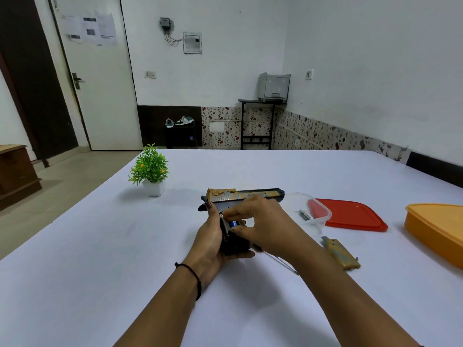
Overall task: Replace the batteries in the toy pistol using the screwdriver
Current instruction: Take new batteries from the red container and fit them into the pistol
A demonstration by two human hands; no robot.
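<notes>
Left hand (211, 242) and right hand (263, 221) half-hide pistol's (250, 195) battery (233, 223).

Toy pistol (250, 195) mid-table (100, 271), plant (149, 169) left, containers (313, 209) right.

The left hand (209, 242) wraps the grip of the pistol (250, 195), hiding most of it. Fingers (238, 211) of the right hand (260, 221) pinch the blue battery (233, 223) and cover all but a sliver. The orange box (436, 226) runs off the right edge. Print on the loose battery (305, 214) is too small to read.
</notes>
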